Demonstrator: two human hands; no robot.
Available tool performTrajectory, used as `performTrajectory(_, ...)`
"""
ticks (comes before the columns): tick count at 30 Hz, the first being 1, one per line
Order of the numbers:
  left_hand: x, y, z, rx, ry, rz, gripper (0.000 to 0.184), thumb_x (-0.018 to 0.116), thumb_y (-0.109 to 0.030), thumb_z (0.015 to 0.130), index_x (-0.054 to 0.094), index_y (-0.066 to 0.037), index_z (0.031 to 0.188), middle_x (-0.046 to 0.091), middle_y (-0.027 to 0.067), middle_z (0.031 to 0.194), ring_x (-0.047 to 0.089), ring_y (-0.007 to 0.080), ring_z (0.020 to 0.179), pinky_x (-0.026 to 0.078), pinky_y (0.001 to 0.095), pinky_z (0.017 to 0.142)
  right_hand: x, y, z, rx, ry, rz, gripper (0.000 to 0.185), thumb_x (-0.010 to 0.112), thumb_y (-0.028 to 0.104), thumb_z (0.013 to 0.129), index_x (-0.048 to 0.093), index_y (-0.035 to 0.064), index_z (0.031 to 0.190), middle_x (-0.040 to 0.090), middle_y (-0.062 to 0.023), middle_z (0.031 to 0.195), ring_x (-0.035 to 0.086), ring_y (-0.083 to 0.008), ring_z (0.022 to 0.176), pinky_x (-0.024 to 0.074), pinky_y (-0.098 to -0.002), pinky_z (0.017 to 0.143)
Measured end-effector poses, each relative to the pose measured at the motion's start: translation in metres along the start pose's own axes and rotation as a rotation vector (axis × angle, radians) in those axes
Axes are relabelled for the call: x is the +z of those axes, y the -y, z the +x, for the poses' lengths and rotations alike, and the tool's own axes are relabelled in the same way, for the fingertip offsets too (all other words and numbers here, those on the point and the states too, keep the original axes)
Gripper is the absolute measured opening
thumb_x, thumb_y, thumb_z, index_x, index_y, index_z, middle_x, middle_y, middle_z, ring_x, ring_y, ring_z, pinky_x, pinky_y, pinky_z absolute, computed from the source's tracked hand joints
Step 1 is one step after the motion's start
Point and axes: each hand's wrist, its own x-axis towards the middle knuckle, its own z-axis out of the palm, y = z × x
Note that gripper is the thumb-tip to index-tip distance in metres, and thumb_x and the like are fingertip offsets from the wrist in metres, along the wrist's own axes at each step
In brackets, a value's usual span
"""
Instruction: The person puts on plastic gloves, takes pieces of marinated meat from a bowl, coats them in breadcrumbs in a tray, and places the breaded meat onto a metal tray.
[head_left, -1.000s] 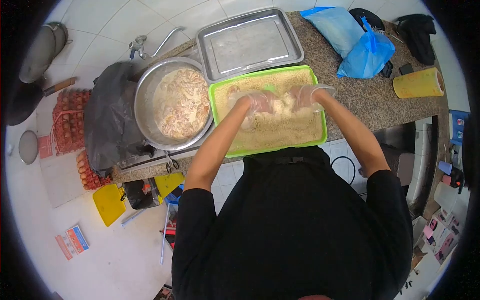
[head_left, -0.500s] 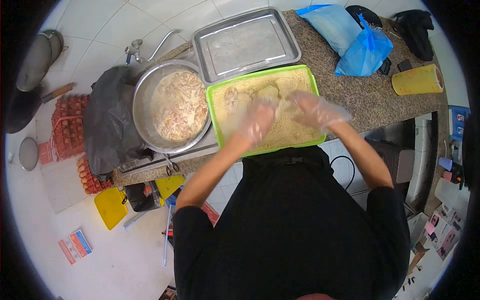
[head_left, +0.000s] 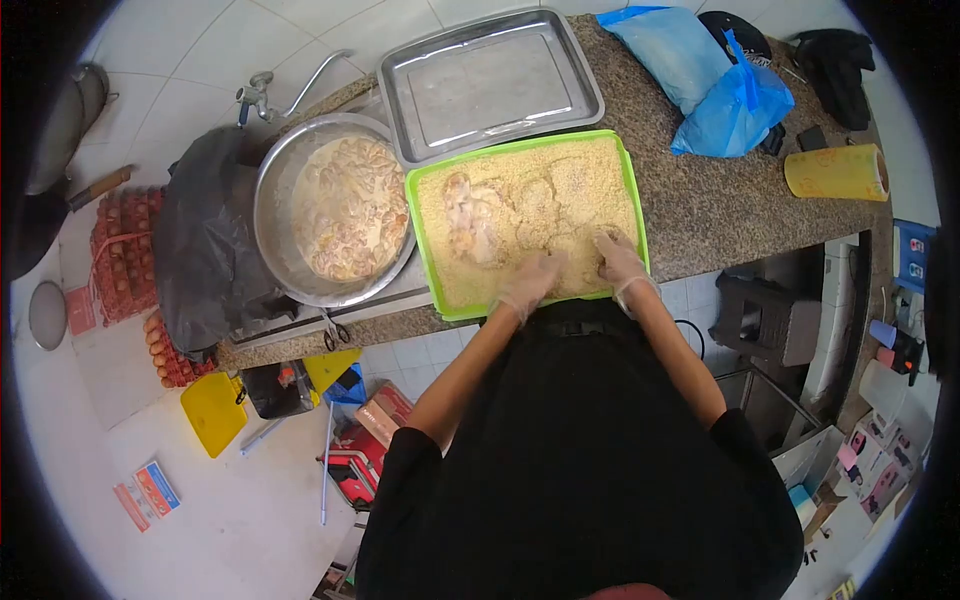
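Note:
A green-rimmed tray (head_left: 429, 262) on the counter holds pale crumbs (head_left: 465, 290). Both my hands wear clear plastic gloves at its near side. My left hand (head_left: 532, 282) has its fingers pressed together, tips down in the crumbs. To its right, my right hand (head_left: 622, 264) curls its fingers at the crumbs; whatever lies under either set of fingertips is hidden. Crumb-covered pieces (head_left: 538, 203) lie flat beyond my hands. At the tray's left are wet, pinkish raw meat pieces (head_left: 470, 222), only partly coated. Left of the tray, a steel bowl (head_left: 282, 235) contains more raw meat in a creamy liquid.
Behind the green tray rests a steel tray (head_left: 480, 85). Blue plastic bags (head_left: 735, 110) and a yellow roll (head_left: 835, 173) stand on the right of the counter. Scissors (head_left: 337, 333) lie by the front edge. A black bag (head_left: 215, 240), egg cartons (head_left: 125, 250) and a tap (head_left: 258, 95) are left.
Both hands have come down from the tray's middle toward its near edge, the left also moving slightly right. Crumb-covered pieces they had partly hidden now show.

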Motion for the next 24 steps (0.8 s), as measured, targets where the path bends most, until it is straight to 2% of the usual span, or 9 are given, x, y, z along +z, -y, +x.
performTrajectory(2, 0.002, -0.005, -0.001, 0.045, 0.076, -0.477, 0.057, 0.06, -0.053, 0.101, 0.069, 0.002, 0.117, 0.074, 0.02, 0.109, 0.07, 0.0388, 0.104, 0.053, 0.0491, 0.093, 0.003, -0.015, 0.016, 0.072, 0.07, 0.637, 0.046, 0.06, 0.029, 0.103, 0.058, 0.007, 0.143, 0.059, -0.0136, 0.148, 0.058, -0.0294, 0.133, 0.0501, -0.0479, 0.106)
performTrajectory(5, -0.01, -0.045, -0.021, 0.081, -0.023, -0.801, 0.053, 0.06, -0.048, 0.105, 0.069, 0.002, 0.123, 0.074, 0.0175, 0.118, 0.068, 0.0351, 0.113, 0.054, 0.0479, 0.095, -0.004, 0.055, -0.012, 0.119, 0.142, 0.859, 0.044, 0.061, 0.023, 0.103, 0.058, 0.0088, 0.144, 0.058, -0.0086, 0.15, 0.059, -0.0235, 0.133, 0.0504, -0.0467, 0.108)
performTrajectory(8, -0.03, -0.042, 0.012, 0.192, -0.269, -0.296, 0.055, 0.057, -0.044, 0.105, 0.06, 0.001, 0.138, 0.067, 0.021, 0.134, 0.06, 0.037, 0.128, 0.046, 0.0481, 0.108, -0.009, 0.1, -0.015, -0.045, -0.021, 0.362, 0.047, 0.058, 0.023, 0.103, 0.056, 0.0062, 0.146, 0.062, -0.0133, 0.147, 0.058, -0.0265, 0.135, 0.0482, -0.049, 0.111)
performTrajectory(11, -0.065, -0.068, 0.025, 0.404, -0.277, 0.321, 0.064, 0.051, -0.043, 0.106, 0.048, 0.001, 0.152, 0.055, 0.0236, 0.152, 0.046, 0.0376, 0.145, 0.032, 0.0482, 0.123, -0.016, 0.127, 0.014, -0.298, -0.133, -0.772, 0.049, 0.051, 0.023, 0.105, 0.053, 0.001, 0.149, 0.057, -0.0193, 0.151, 0.053, -0.0343, 0.141, 0.045, -0.0468, 0.116)
performTrajectory(14, -0.048, -0.077, 0.028, 0.497, -0.418, 0.701, 0.064, 0.048, -0.04, 0.106, 0.044, 0.0, 0.156, 0.044, 0.024, 0.162, 0.035, 0.0379, 0.154, 0.02, 0.0499, 0.129, -0.005, 0.08, 0.078, -0.879, -0.176, -0.937, 0.052, 0.05, 0.02, 0.104, 0.05, -0.0021, 0.15, 0.048, -0.0252, 0.157, 0.046, -0.042, 0.146, 0.0401, -0.0523, 0.119)
performTrajectory(17, -0.024, -0.05, 0.032, 0.572, -0.496, 0.95, 0.058, 0.048, -0.035, 0.106, 0.049, 0.0, 0.153, 0.042, 0.0232, 0.164, 0.031, 0.0358, 0.157, 0.022, 0.0528, 0.128, 0.021, 0.066, 0.05, -1.125, -0.242, -1.126, 0.053, 0.05, 0.021, 0.104, 0.047, -0.006, 0.15, 0.041, -0.0286, 0.161, 0.039, -0.0449, 0.15, 0.0353, -0.0548, 0.122)
performTrajectory(20, -0.018, -0.022, 0.007, 0.727, -0.496, 1.033, 0.055, 0.048, -0.033, 0.107, 0.052, -0.001, 0.151, 0.043, 0.0228, 0.163, 0.031, 0.0377, 0.156, 0.025, 0.0549, 0.127, 0.014, 0.056, -0.004, -0.942, -0.078, -1.21, 0.059, 0.055, 0.025, 0.103, 0.044, -0.0064, 0.152, 0.038, -0.0322, 0.16, 0.033, -0.0466, 0.153, 0.0268, -0.0555, 0.126)
performTrajectory(23, -0.021, -0.005, -0.018, 0.758, -0.429, 0.961, 0.054, 0.048, -0.033, 0.107, 0.052, 0.0, 0.15, 0.045, 0.0241, 0.16, 0.034, 0.0397, 0.154, 0.027, 0.0551, 0.126, 0.0, 0.058, -0.036, -0.851, 0.011, -1.188, 0.059, 0.055, 0.024, 0.103, 0.042, -0.0067, 0.152, 0.038, -0.0317, 0.161, 0.033, -0.046, 0.153, 0.0258, -0.0549, 0.127)
performTrajectory(24, -0.024, -0.013, -0.017, 0.742, -0.433, 0.903, 0.054, 0.047, -0.033, 0.108, 0.052, 0.0, 0.15, 0.046, 0.0246, 0.159, 0.035, 0.0405, 0.154, 0.028, 0.0552, 0.125, 0.0, 0.061, -0.03, -0.859, -0.061, -1.117, 0.059, 0.056, 0.024, 0.103, 0.044, -0.0069, 0.151, 0.038, -0.0316, 0.161, 0.034, -0.0459, 0.153, 0.026, -0.055, 0.127)
